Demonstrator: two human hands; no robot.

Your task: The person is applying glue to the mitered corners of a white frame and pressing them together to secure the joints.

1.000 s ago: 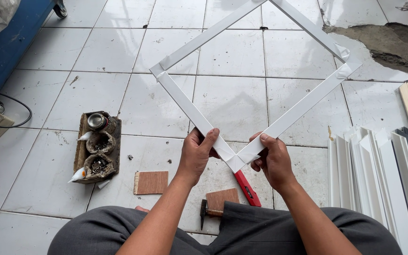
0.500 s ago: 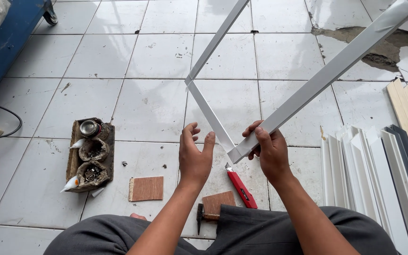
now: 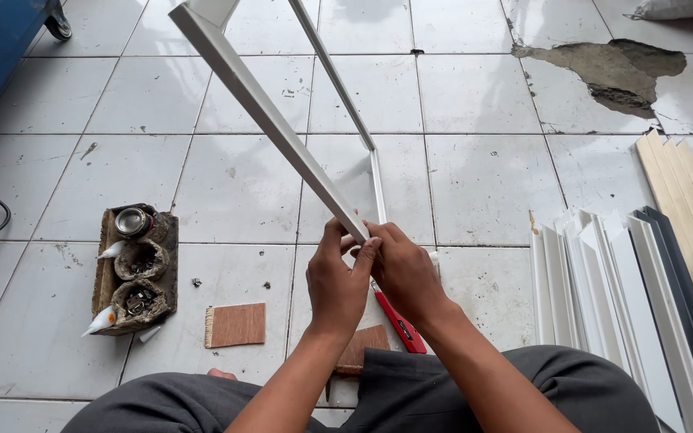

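Over the tiled floor: frame (image 3: 282, 132) of white strips, tilted up on edge, its near corner at both hands.
Left hand (image 3: 337, 281): fingers closed round the near strip at that corner.
Right hand (image 3: 404, 271): fingers wrapped on the same corner.
Done: strips appear already joined into a frame.
Left: cannot tell; cutter (image 3: 397, 323) lies untouched below the hands.
Nearby: loose strips (image 3: 619, 305), wood block (image 3: 236, 325).
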